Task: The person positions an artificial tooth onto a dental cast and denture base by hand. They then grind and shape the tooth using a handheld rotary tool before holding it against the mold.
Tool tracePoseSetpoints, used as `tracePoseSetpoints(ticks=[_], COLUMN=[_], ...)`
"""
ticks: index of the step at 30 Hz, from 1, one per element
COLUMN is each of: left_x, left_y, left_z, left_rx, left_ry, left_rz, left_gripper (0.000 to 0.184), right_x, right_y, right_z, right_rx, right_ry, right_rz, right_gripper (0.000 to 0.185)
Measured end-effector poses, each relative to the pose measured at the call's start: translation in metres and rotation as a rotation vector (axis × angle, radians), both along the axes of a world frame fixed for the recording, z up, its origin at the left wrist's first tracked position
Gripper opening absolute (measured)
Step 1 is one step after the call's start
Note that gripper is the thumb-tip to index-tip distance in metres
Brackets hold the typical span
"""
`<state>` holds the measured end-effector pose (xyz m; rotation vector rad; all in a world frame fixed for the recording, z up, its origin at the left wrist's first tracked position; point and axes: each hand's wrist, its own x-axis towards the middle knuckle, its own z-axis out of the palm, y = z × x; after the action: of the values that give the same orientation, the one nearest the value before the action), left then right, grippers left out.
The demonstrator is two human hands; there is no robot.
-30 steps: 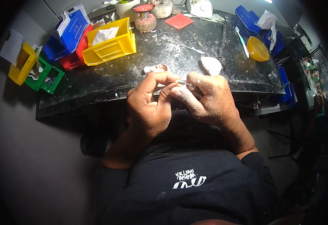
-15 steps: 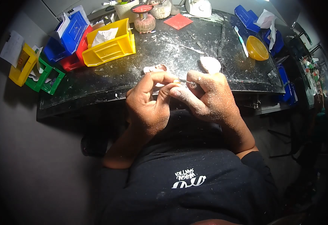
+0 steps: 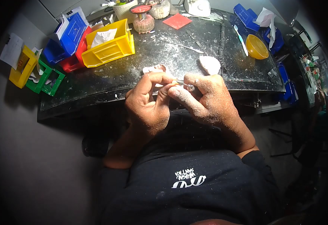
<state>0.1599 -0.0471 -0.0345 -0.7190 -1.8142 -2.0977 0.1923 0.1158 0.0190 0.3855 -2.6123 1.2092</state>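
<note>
Just over the desk's front edge, both hands meet at the fingertips. My left hand (image 3: 149, 101) is closed in a pinch on a small pale piece (image 3: 175, 83), mostly covered by the fingers. Dusted with white powder, my right hand (image 3: 209, 97) is wrapped round a slim metal tool (image 3: 180, 81) whose tip points at that piece. Most of the tool is hidden in the fist. Behind the left fingers lies a pink and white dental model (image 3: 155, 69). A white plaster cast (image 3: 209, 65) rests beyond the right hand.
White dust covers the black desk (image 3: 164, 52). Blue bins (image 3: 72, 33), a yellow bin (image 3: 109, 47) and a green bin (image 3: 51, 80) stand left. Behind are a glass burner (image 3: 143, 24) and red sheet (image 3: 177, 21). A toothbrush (image 3: 241, 41), yellow bowl (image 3: 257, 47) and black cord (image 3: 222, 41) lie right.
My right hand has shifted slightly to the left and turned a little at the fingers. My left hand keeps its pinch almost in place. The camera view has moved slightly.
</note>
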Motion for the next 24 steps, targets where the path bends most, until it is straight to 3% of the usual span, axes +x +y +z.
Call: tracePoseSetpoints(ticks=[6,9,24], left_x=[-0.001,-0.0029,-0.0047], left_y=[-0.0031,-0.0059,-0.0014], left_z=[-0.0004,-0.0036,-0.0005], left_rx=[-0.016,-0.153,-0.096], left_ry=[-0.016,0.113,0.058], left_rz=[-0.014,0.02,0.04], left_gripper=[0.011,0.018,0.008], right_x=[-0.0006,0.0002,-0.0026], right_y=[0.0011,0.0004,0.0031], right_z=[-0.0012,-0.0021,-0.0016], right_rx=[0.03,-0.023,0.097], right_ry=[-0.051,-0.024,-0.059], right_rz=[0.004,0.009,-0.009], right_gripper=[0.043,0.044,0.047])
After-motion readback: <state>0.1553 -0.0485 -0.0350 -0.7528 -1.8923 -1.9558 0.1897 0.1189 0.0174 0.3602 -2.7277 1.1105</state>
